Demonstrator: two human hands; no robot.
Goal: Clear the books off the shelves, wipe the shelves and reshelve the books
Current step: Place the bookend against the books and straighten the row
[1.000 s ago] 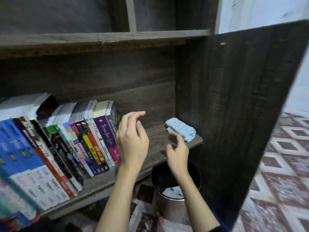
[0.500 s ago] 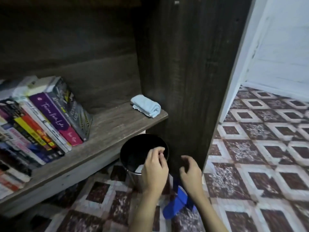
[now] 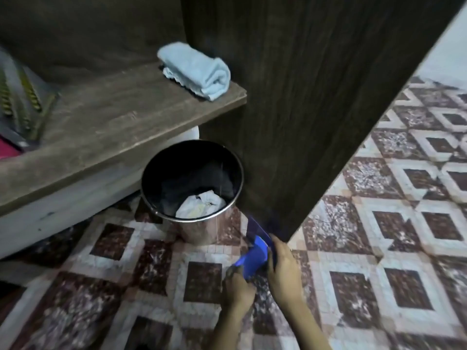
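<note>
Book: a thin blue book (image 3: pixel 255 253) was found on the tiled floor (image 3: pixel 379 248), tilted up at the foot of the dark side panel (image 3: pixel 303 97) and just beside the metal bin (image 3: pixel 199 231).
Left grip (image 3: pixel 237 286): pinched on the book's lower corner.
Right grip (image 3: pixel 283 269): closed along its right edge.
Cloth: a rolled pale cloth (image 3: pixel 197 69) was left on the shelf (image 3: pixel 113 117), against the panel.
Shelf: other books (image 3: pixel 22 97) were seen at its far left.
Handling: the lift was judged best made by both edges, level, and kept clear of the bin's rim.
</note>
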